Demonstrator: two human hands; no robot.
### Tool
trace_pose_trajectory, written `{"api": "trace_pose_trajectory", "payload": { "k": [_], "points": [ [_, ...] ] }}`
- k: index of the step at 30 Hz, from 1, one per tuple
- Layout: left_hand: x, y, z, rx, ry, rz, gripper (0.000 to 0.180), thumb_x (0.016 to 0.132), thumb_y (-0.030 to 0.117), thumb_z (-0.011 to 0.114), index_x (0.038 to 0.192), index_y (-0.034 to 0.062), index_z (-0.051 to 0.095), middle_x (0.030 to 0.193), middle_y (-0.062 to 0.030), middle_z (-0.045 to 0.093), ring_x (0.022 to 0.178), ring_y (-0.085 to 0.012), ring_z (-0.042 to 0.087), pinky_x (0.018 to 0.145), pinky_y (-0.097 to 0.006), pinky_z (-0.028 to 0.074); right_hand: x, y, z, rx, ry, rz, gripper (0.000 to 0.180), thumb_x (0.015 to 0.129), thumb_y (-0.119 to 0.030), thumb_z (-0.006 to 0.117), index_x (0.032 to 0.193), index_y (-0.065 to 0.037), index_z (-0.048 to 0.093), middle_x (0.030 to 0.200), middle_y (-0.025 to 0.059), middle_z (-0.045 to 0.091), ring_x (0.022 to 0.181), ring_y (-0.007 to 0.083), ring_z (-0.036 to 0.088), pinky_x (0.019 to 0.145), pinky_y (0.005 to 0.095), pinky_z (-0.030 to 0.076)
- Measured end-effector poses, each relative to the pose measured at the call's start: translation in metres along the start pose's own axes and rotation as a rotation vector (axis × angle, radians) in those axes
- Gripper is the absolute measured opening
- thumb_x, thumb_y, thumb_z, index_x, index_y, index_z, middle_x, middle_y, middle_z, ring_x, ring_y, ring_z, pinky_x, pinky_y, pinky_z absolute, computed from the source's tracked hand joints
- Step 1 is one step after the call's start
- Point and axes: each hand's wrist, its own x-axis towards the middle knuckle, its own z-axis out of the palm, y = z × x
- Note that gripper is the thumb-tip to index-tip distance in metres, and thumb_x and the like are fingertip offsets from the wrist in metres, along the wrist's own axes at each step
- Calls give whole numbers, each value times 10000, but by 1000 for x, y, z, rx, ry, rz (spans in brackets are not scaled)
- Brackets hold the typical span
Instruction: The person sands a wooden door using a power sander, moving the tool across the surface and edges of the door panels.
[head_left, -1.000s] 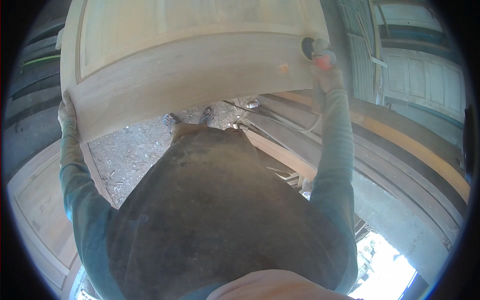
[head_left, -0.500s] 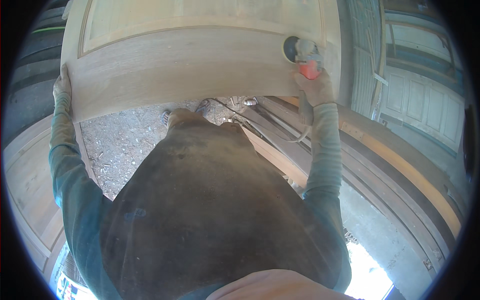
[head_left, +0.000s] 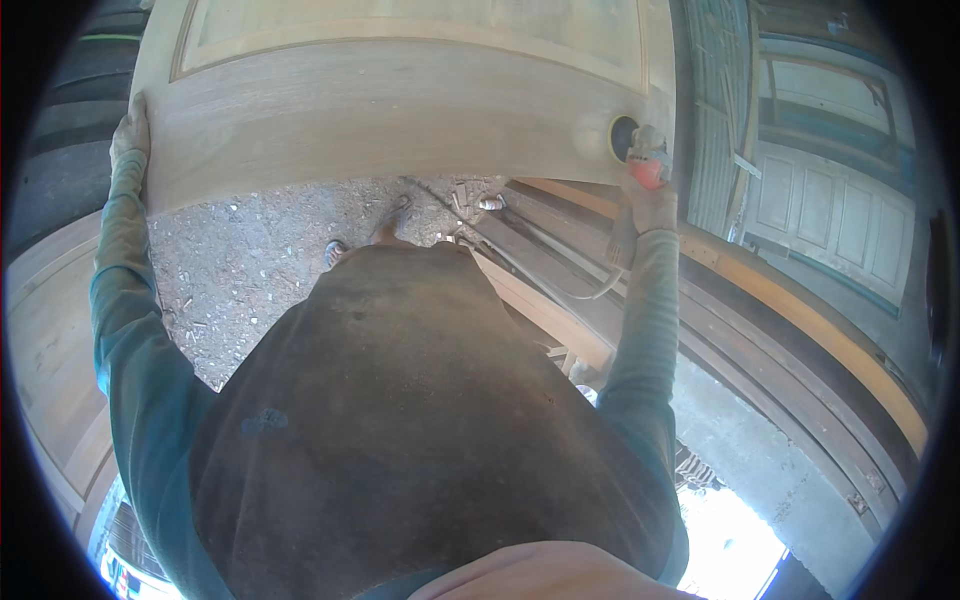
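In front of me lies a pale wooden door (head_left: 380, 110) with a recessed panel toward its far side. My left hand (head_left: 130, 132) grips the door's left edge, fingers closed over it. At the door's near right corner, my right hand (head_left: 652, 205) is wrapped round a red and grey angle grinder (head_left: 650, 170). The round dark sanding disc (head_left: 623, 138) on the tool, yellowish at its rim, is at the wood's surface close to the right edge. A cable (head_left: 600, 292) trails from the tool's rear, below my right wrist.
Long timber boards (head_left: 800, 330) are stacked at the right. A panelled door (head_left: 830, 215) stands farther right, and another wooden door (head_left: 55, 350) leans at the left. Wood chips cover the ground (head_left: 240, 270) around my sandalled feet.
My right hand has moved the grinder right and nearer to me, to the door's corner. The left hand keeps hold of the left edge. My head view has shifted slightly.
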Motion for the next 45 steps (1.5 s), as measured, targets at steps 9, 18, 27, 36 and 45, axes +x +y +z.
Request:
{"api": "trace_pose_trajectory", "payload": {
  "k": [9, 18, 27, 36, 45],
  "points": [
    [10, -12, 2, -34, 25, 50, 1023, 872, 840, 293, 1391, 3, 571, 1376, -304, 563, 1351, -445, 488, 1144, -474, 350, -79, -60, 70, -227, 9, -409, 662, 734, -363, 828, 1188, 73, 623, 1042, 226, 718, 992, 347, 710, 846, 421, 549],
    [-6, 10, 3, -56, 31, 89, 1043, 860, 850, 309, 1428, 5, 533, 1421, -302, 528, 1375, -432, 466, 1158, -465, 337, -10, 51, -16, -38, 128, 5, 538, 737, -331, 827, 1115, 31, 703, 983, 118, 732, 903, 222, 702, 788, 374, 551],
    [13, -6, 13, -33, 4, 98, 1121, 808, 900, 345, 1457, 0, 499, 1462, -290, 498, 1400, -416, 447, 1181, -450, 306, -66, 29, 30, -102, 78, -239, 521, 734, -298, 839, 1110, 38, 708, 988, 110, 730, 879, 187, 692, 766, 355, 548],
    [3, 9, 11, -34, 8, 87, 1097, 809, 897, 329, 1444, 25, 526, 1453, -274, 515, 1398, -420, 447, 1177, -458, 308, -74, 22, 36, -177, 143, -339, 504, 714, -328, 840, 1040, 41, 735, 938, 147, 739, 863, 213, 703, 785, 355, 551],
    [43, -20, 22, -38, 36, 148, 1150, 767, 931, 353, 1426, 5, 536, 1442, -288, 520, 1376, -423, 476, 1164, -476, 328, -192, -96, 123, -278, -174, -448, 890, 742, -446, 792, 1347, 107, 446, 1151, 333, 660, 1103, 456, 653, 948, 462, 523]
  ]
}}
